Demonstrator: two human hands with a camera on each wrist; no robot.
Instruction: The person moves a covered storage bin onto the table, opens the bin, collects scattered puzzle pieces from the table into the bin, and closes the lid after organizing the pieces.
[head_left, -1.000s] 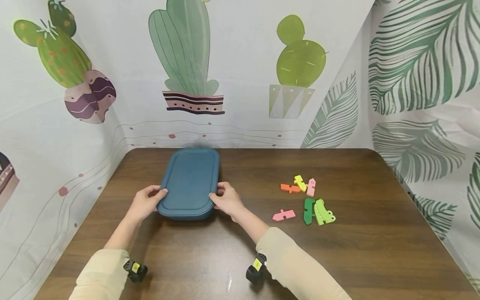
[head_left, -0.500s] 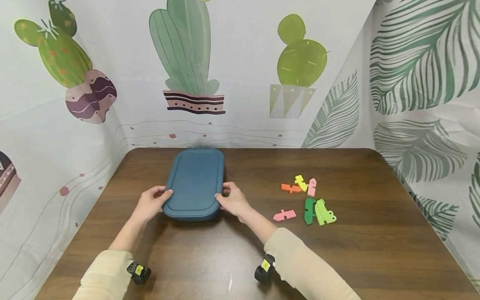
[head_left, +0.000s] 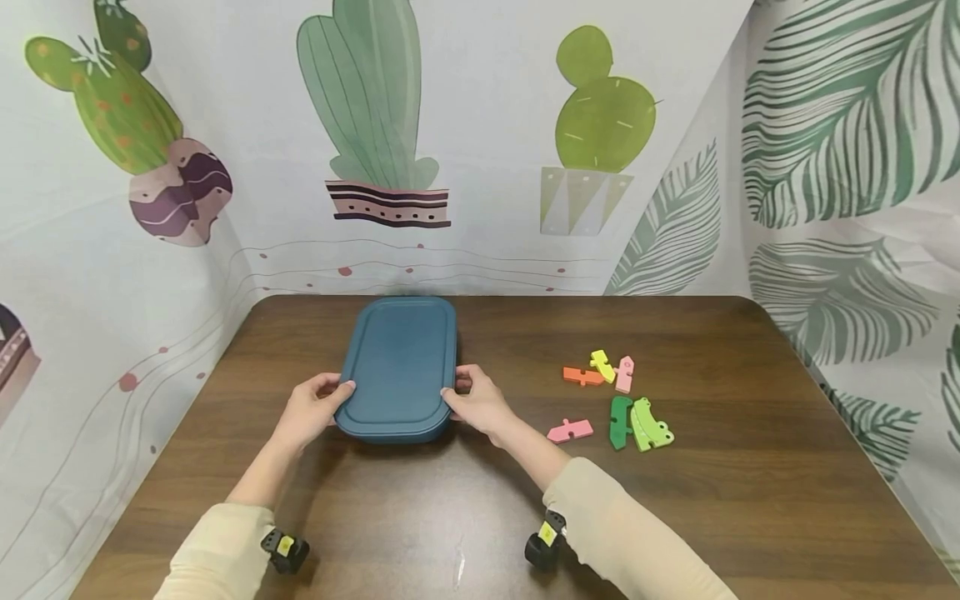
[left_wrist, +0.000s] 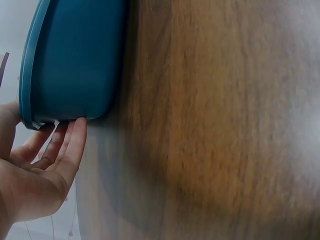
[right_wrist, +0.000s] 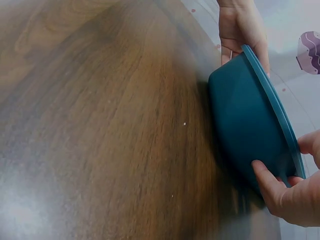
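Observation:
A dark blue lidded storage box (head_left: 400, 362) lies at the back left of the wooden table, its long side running away from me. My left hand (head_left: 309, 410) grips its near left corner, thumb on the lid's rim and fingers against the side wall. At the near right corner my right hand (head_left: 480, 402) holds it the same way. The left wrist view shows the fingertips of my left hand (left_wrist: 45, 170) against the wall of the box (left_wrist: 75, 65). In the right wrist view both hands flank the box (right_wrist: 250, 115).
Right of the box lie loose puzzle pieces: an orange one (head_left: 582, 377), a yellow one (head_left: 602, 366), two pink ones (head_left: 624, 374), a dark green one (head_left: 619, 422) and a light green crocodile head (head_left: 649, 426). A printed cloth (head_left: 495, 125) hangs behind the table (head_left: 420, 525).
Both hands have shifted the blue box to the right along the table, keeping their grip at its near corners. The puzzle pieces have stayed where they were.

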